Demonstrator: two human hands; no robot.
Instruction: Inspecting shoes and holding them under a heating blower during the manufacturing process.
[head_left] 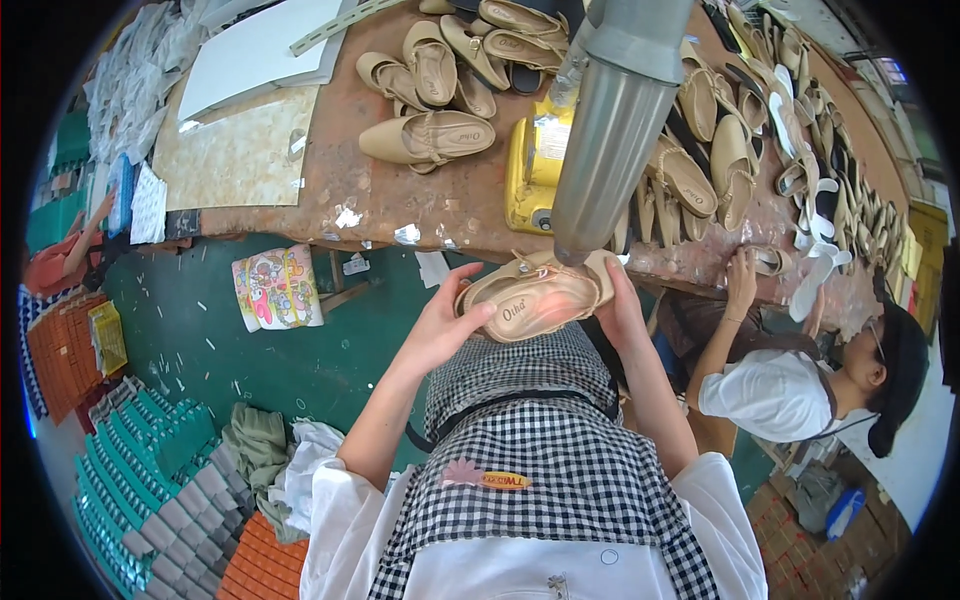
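A beige slip-on shoe (530,300) is held up between my two hands, its insole facing me. My left hand (447,318) grips the left end, with the thumb lying on the insole's edge. At the other end, my right hand (622,308) has its fingers wrapped round the side. Just above the shoe ends a wide metal pipe (615,140), its mouth close over the strap. An orange-red glow falls on the insole. The pipe belongs beside a yellow machine base (530,170) on the table.
Many beige shoes (430,138) cover the brown worktable (330,200). On the right, a co-worker (770,390) in a white shirt handles a shoe at the table. A patterned stool cushion (278,288) stands left; stacked green and grey pieces (160,480) fill the lower left.
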